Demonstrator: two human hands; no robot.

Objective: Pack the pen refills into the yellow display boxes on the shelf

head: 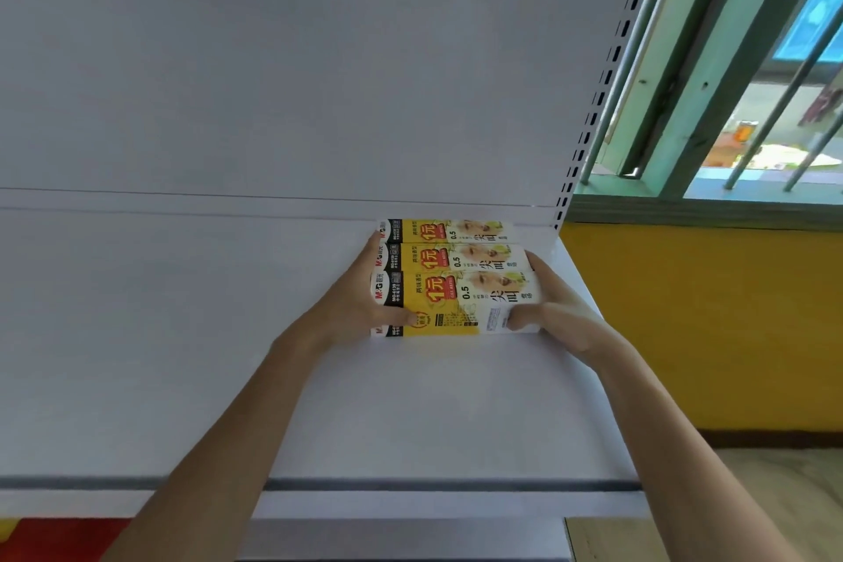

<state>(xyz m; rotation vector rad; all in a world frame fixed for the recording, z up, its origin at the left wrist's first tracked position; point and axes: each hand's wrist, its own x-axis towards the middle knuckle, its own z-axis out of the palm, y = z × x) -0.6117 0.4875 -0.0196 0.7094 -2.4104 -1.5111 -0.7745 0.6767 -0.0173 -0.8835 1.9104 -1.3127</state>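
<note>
Head view, centre right: your left hand [360,310] and right hand [554,310] grip 3 closed yellow display boxes [456,283] on the shelf [182,333]; no loose refills show, so packing looks finished

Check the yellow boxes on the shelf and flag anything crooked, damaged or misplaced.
Nothing stands out. The three yellow display boxes lie side by side, ends roughly flush, at the back right of the shelf. The left hand and right hand grip the nearest box by its ends. No dents or spills.
</note>
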